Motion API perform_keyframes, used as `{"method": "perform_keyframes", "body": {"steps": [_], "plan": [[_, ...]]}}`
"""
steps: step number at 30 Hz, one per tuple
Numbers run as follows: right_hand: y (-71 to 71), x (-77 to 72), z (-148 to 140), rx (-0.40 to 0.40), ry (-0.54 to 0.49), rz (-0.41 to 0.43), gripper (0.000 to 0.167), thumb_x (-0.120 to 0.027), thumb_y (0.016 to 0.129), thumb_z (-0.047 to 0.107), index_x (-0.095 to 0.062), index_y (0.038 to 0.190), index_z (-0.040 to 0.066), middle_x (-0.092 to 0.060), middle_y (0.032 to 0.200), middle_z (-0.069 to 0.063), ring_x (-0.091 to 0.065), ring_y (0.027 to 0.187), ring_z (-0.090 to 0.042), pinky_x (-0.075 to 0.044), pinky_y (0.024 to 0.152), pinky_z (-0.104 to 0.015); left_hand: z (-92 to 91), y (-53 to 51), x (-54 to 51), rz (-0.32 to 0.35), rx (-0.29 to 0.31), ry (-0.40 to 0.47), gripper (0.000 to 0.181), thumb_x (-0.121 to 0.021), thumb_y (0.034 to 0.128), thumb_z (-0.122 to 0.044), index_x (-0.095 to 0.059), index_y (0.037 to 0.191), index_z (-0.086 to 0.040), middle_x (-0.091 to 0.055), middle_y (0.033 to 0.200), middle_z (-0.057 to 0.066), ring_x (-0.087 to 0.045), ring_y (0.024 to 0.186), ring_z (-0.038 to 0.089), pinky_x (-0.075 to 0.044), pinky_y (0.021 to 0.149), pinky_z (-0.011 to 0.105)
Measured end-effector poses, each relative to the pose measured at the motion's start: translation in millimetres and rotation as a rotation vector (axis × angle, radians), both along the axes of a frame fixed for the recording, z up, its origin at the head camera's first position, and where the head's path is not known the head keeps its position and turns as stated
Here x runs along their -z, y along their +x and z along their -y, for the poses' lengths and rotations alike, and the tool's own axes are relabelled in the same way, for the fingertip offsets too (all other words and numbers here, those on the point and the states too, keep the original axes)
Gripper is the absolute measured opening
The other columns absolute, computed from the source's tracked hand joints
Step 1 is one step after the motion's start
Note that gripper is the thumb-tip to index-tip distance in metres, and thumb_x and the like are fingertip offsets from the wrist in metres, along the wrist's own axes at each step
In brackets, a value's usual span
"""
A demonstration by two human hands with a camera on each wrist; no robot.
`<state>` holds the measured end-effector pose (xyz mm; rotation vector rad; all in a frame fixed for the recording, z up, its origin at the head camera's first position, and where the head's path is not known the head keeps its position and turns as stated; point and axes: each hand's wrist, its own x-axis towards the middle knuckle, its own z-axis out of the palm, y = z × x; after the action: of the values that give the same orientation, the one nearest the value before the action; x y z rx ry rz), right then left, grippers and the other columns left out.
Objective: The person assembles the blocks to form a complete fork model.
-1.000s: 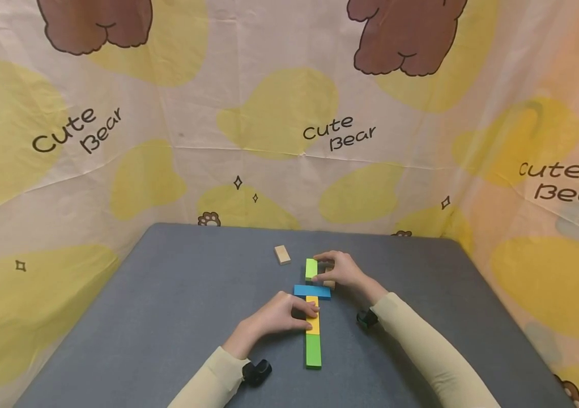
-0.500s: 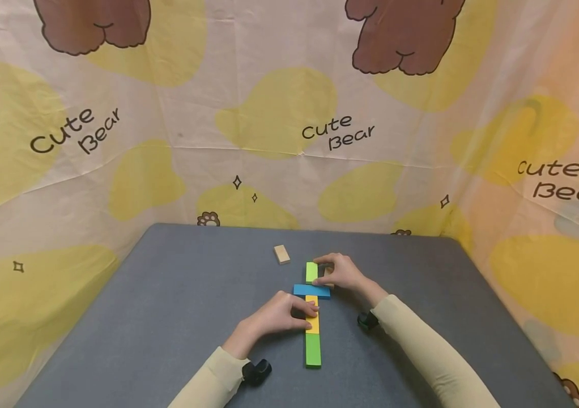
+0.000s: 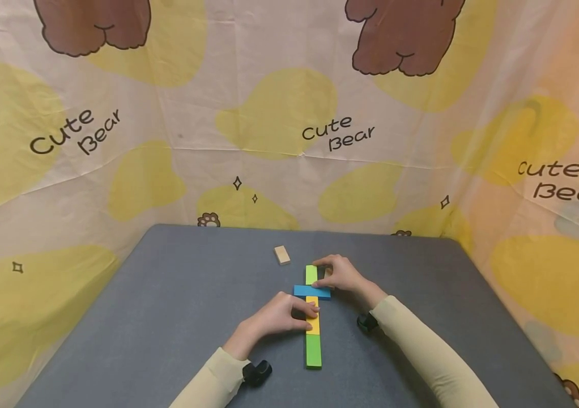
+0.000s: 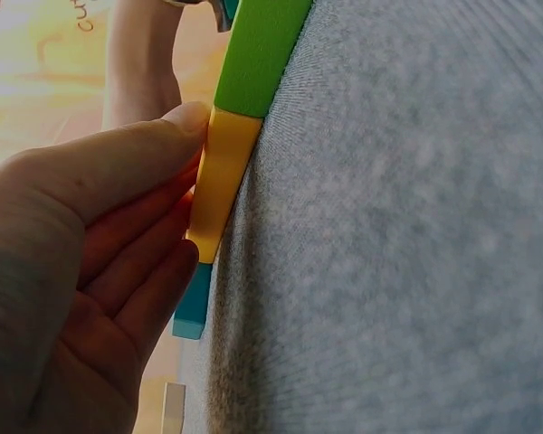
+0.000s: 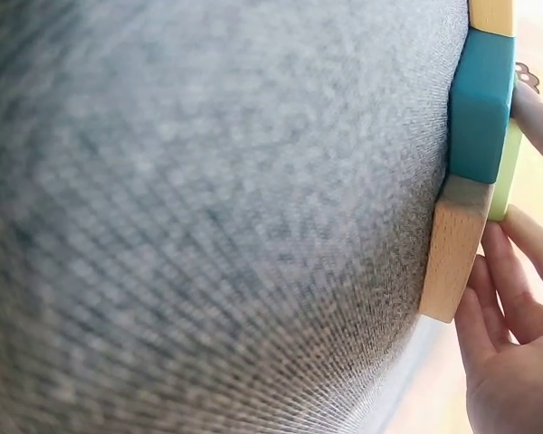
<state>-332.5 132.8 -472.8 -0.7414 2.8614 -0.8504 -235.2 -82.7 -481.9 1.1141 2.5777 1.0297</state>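
Observation:
In the head view a row of blocks runs away from me: a green block (image 3: pixel 313 351), a yellow block (image 3: pixel 312 325), a blue block (image 3: pixel 312 291) lying crosswise, then a light green block (image 3: pixel 311 275) at the far end. My left hand (image 3: pixel 275 316) holds the yellow block, thumb near the green block and fingers toward the blue one. My right hand (image 3: pixel 344 275) grips the light green block between thumb and fingers, touching or almost touching the blue block. Beside it, a plain wooden block (image 5: pixel 455 253) adjoins the blue block in the right wrist view, partly hidden by my hand in the head view.
Another plain wooden block (image 3: pixel 281 255) lies farther back, left of the row. All of it rests on a grey cloth-covered table (image 3: pixel 192 294). A patterned curtain (image 3: pixel 269 124) hangs behind the table and along its sides.
My right hand has drawn the light green block slightly toward me, closing the gap to the blue block. The left hand and the other blocks stay in place.

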Motion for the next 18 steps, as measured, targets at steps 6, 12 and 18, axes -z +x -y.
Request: {"method": "perform_keyframes", "body": {"steps": [6, 12, 18], "plan": [[-1.1, -0.7, 0.7, -0.009, 0.014, 0.008, 0.061, -0.084, 0.07, 0.043, -0.068, 0.121, 0.015, -0.069, 0.12, -0.004, -0.058, 0.106, -0.02, -0.049, 0.094, -0.044, 0.4, -0.2, 0.9, -0.007, -0.002, 0.002, 0.026, -0.075, 0.0827, -0.029, -0.075, 0.108, -0.023, -0.07, 0.117, -0.015, -0.063, 0.112, -0.005, -0.051, 0.098, 0.023], [-1.6, -1.3, 1.2, -0.003, 0.025, 0.023, 0.06, -0.084, 0.069, 0.043, -0.068, 0.121, 0.016, -0.069, 0.121, -0.003, -0.058, 0.107, -0.02, -0.048, 0.095, -0.044, 0.1, -0.1, 2.1, -0.004, -0.003, 0.006, 0.026, -0.076, 0.0825, -0.028, -0.075, 0.108, -0.023, -0.07, 0.117, -0.015, -0.063, 0.112, -0.005, -0.051, 0.098, 0.022], [-3.0, -0.3, 0.9, -0.004, 0.03, 0.025, 0.061, -0.085, 0.069, 0.044, -0.068, 0.121, 0.016, -0.07, 0.12, -0.003, -0.058, 0.106, -0.019, -0.048, 0.095, -0.043, 0.0, 0.8, 1.2, -0.004, -0.004, 0.001, 0.026, -0.076, 0.0827, -0.029, -0.075, 0.108, -0.023, -0.07, 0.117, -0.015, -0.063, 0.112, -0.004, -0.051, 0.098, 0.023]]}}
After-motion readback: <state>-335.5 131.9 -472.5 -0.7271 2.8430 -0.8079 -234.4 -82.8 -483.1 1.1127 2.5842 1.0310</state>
